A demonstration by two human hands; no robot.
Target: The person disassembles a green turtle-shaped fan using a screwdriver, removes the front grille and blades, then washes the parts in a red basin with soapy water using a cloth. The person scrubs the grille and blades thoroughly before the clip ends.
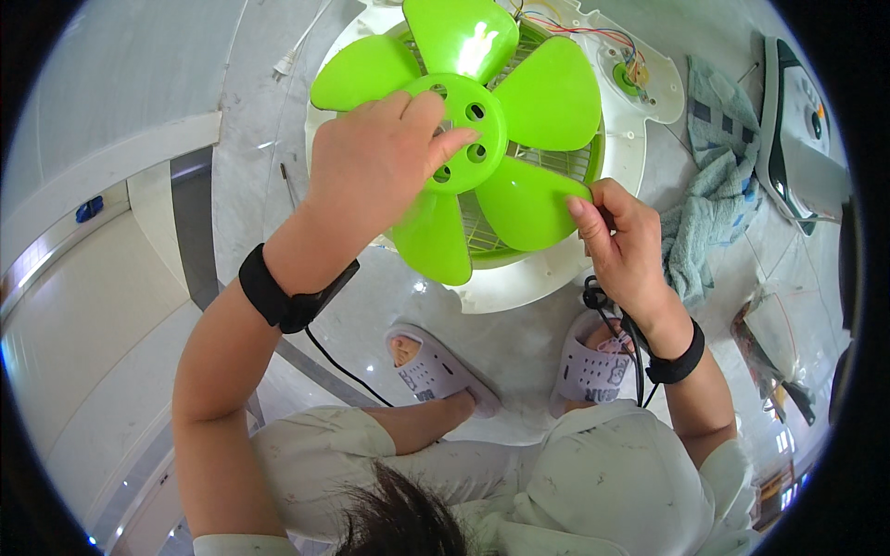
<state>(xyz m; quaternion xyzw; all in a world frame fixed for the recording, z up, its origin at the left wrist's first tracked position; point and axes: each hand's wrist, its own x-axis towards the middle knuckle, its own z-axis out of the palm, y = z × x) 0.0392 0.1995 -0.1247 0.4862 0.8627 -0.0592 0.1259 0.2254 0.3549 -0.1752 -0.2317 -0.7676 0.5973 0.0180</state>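
A green plastic fan blade [549,94] with several vanes lies over the white plastic fan housing [626,156] on the floor. My left hand [379,153] is over the left side of its hub, fingers bent and thumb across the holes; what the fingertips touch is partly hidden. With thumb and fingers, my right hand [615,236] pinches the tip of the lower right vane. Behind the vanes shows a green-rimmed grille [573,163]. Coloured wires [591,30] run along the housing's top to a green knob [628,78] with a small switch part at the upper right.
A power plug [283,66] and a thin screwdriver [286,179] lie left of the housing. At the right are a crumpled towel [719,167], a white and black appliance [799,125] and a clear plastic bag [775,333]. My slippered feet [445,368] are below the housing.
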